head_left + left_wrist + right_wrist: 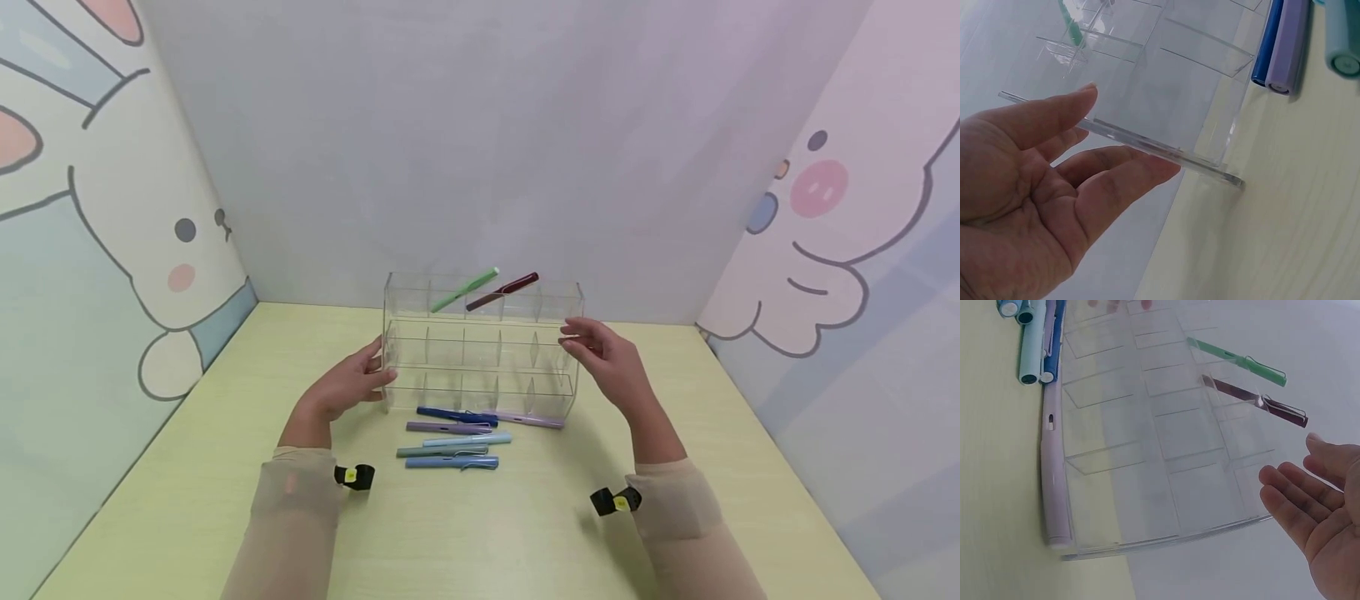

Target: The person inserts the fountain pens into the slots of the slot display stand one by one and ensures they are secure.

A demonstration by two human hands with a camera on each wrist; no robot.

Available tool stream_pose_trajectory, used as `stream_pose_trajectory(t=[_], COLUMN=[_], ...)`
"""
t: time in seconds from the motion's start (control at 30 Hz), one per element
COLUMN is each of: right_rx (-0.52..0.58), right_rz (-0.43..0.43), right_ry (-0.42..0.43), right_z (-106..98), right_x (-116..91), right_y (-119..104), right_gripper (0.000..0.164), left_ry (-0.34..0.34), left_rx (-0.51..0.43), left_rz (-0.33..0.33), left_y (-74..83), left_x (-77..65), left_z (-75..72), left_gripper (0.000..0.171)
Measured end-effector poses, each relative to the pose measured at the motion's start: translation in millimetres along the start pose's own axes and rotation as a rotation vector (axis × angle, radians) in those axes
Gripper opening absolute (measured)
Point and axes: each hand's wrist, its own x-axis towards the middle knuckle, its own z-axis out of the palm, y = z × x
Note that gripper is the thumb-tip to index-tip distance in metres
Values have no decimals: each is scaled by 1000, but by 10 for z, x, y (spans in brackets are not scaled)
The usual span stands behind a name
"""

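A clear three-tier pen rack (480,372) with divided compartments stands in the middle of the table. My left hand (350,385) holds its left side panel, the thumb over the panel's edge and the fingers along the outer face. Near the right side, my right hand (606,360) has loosely bent fingers and nothing in them; the right wrist view shows its fingertips (1269,475) just beyond the panel. A green pen (465,290) and a dark red pen (502,292) lean in the top tier, tilted to the right.
In front of the rack lie several pens, among them a dark blue pen (457,415), a lilac pen (528,420), a light blue pen (468,439) and a blue pen (452,462). A grey wall (495,150) rises behind, with cartoon-printed panels at both sides.
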Motion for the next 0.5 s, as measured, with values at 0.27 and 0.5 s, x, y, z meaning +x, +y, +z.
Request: stream_pose_trajectory(t=[0.27, 0.5], right_rx=[-19, -49], right_rz=[16, 22], right_ry=[-35, -127], right_z=[36, 4], right_x=[-109, -153], right_y=[61, 83], right_gripper=[42, 35], left_ry=[2, -2], left_rx=[0, 6], left_rz=[-4, 0], left_y=[2, -1], left_x=[-4, -3], left_z=[-1, -1], left_gripper=[77, 77])
